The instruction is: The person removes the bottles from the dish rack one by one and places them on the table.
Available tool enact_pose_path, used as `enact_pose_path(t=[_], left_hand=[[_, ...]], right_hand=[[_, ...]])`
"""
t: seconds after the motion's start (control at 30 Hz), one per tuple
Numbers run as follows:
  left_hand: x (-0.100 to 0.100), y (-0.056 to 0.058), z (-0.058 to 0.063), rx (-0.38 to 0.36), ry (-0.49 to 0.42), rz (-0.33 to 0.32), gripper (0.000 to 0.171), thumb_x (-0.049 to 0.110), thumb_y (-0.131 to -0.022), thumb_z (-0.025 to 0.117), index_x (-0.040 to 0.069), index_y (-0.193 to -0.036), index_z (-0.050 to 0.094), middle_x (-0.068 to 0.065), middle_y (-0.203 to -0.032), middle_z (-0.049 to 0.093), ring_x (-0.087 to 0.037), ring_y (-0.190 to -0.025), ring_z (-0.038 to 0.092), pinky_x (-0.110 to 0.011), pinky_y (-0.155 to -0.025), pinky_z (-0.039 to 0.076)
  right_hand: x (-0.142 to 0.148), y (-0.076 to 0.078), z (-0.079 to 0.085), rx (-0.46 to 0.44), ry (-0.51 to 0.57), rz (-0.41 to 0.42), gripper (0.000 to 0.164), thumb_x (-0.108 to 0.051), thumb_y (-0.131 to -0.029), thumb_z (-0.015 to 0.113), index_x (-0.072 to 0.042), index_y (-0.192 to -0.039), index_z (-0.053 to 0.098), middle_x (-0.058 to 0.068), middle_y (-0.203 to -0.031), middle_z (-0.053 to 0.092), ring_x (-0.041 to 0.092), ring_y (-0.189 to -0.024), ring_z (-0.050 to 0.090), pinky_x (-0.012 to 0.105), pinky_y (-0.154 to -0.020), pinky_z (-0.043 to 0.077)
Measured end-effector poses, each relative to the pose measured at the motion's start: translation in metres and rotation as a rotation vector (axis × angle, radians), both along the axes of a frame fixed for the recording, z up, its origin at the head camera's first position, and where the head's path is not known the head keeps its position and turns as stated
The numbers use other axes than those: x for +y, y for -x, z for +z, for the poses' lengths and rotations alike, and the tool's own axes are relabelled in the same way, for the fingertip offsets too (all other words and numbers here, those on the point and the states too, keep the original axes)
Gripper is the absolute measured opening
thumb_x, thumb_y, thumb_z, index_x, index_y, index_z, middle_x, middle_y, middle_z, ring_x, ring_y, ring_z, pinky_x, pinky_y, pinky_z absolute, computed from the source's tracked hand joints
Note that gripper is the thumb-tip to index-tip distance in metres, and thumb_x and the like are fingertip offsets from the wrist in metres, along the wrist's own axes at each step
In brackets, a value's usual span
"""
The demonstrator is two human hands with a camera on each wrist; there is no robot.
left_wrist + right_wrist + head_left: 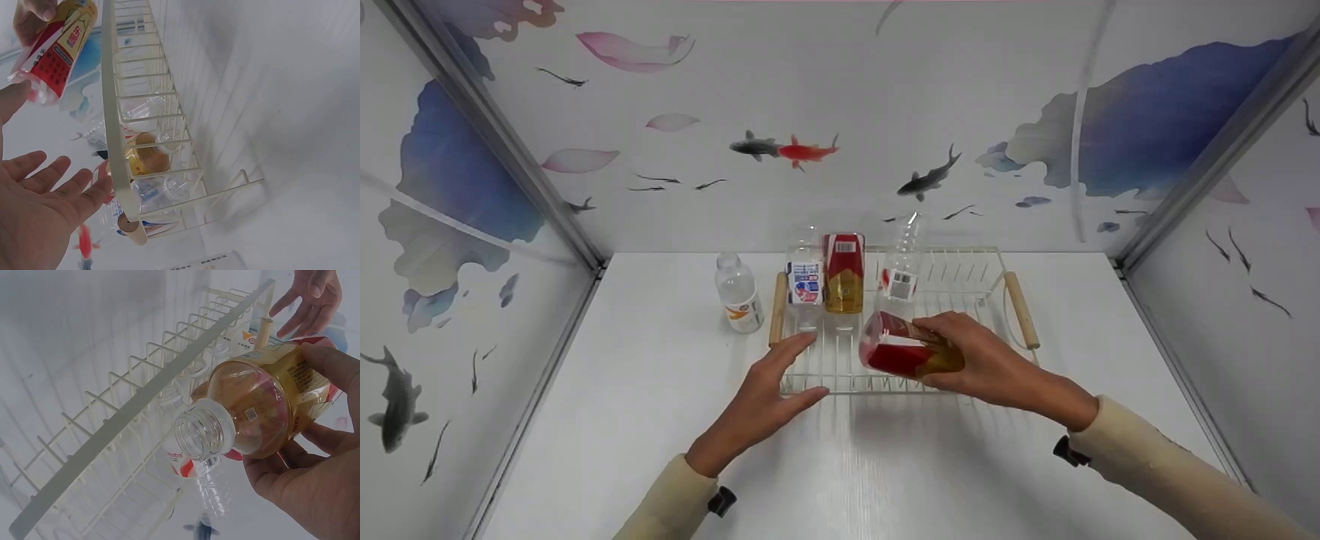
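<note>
My right hand (986, 364) grips a red and gold plastic bottle (904, 349) tilted on its side above the front of a wire rack (877, 384). In the right wrist view the bottle's uncapped neck (203, 430) points away from the fingers. My left hand (765, 386) holds nothing; its fingers are spread by the rack's front left corner. Three bottles lie in the rack: a clear one with a blue and white label (806, 283), a red and gold one (844, 274), and a clear one with a red and white label (898, 283).
A clear bottle with an orange and white label (740, 296) stands on the white table (660, 390), left of the rack. Wooden handles flank the rack, the right one (1021, 310) near my right hand. Patterned walls (840, 90) enclose the back and sides.
</note>
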State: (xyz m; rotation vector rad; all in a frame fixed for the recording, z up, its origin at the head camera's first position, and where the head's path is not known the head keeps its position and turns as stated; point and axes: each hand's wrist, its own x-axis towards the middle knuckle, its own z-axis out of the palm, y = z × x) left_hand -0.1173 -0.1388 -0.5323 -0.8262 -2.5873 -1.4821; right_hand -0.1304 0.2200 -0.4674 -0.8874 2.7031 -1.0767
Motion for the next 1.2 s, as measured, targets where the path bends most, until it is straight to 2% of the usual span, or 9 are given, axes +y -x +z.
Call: enact_pose_path(t=[0.37, 0.7, 0.97, 1.2], left_hand=[[0.01, 0.003, 0.005, 0.007, 0.026, -0.066, 0.077, 0.028, -0.099, 0.086, 0.008, -0.163, 0.05, -0.011, -0.167, 0.051, -0.033, -0.157, 0.047, -0.053, -0.122, 0.047], [0.016, 0.004, 0.011, -0.023, 0.062, -0.102, 0.076, 0.032, -0.101, 0.084, 0.011, -0.165, 0.049, -0.011, -0.168, 0.05, -0.032, -0.158, 0.045, -0.053, -0.121, 0.048], [0.022, 0.006, 0.016, -0.003, 0.071, -0.139, 0.078, 0.034, -0.101, 0.084, 0.014, -0.166, 0.047, -0.01, -0.169, 0.049, -0.031, -0.158, 0.045, -0.054, -0.121, 0.049], [0.029, 0.006, 0.018, -0.104, 0.03, -0.163, 0.08, 0.034, -0.1, 0.085, 0.018, -0.168, 0.046, -0.003, -0.171, 0.047, -0.028, -0.159, 0.043, -0.057, -0.121, 0.048]], right_hand=[[-0.002, -0.004, 0.002, -0.001, -0.058, 0.013, 0.076, -0.021, -0.093, 0.092, -0.011, -0.158, 0.056, 0.006, -0.151, 0.06, 0.029, -0.138, 0.054, 0.045, -0.102, 0.063], [-0.005, -0.005, 0.002, 0.005, -0.108, 0.035, 0.078, -0.024, -0.092, 0.093, -0.012, -0.16, 0.055, 0.006, -0.153, 0.059, 0.028, -0.14, 0.052, 0.044, -0.102, 0.063], [-0.008, -0.007, 0.005, 0.024, -0.138, 0.042, 0.08, -0.023, -0.091, 0.094, -0.012, -0.16, 0.055, 0.007, -0.154, 0.058, 0.029, -0.141, 0.052, 0.043, -0.1, 0.064], [-0.009, -0.008, 0.007, 0.05, -0.154, 0.074, 0.08, -0.022, -0.09, 0.094, -0.013, -0.16, 0.055, 0.007, -0.154, 0.057, 0.028, -0.141, 0.053, 0.044, -0.102, 0.064]])
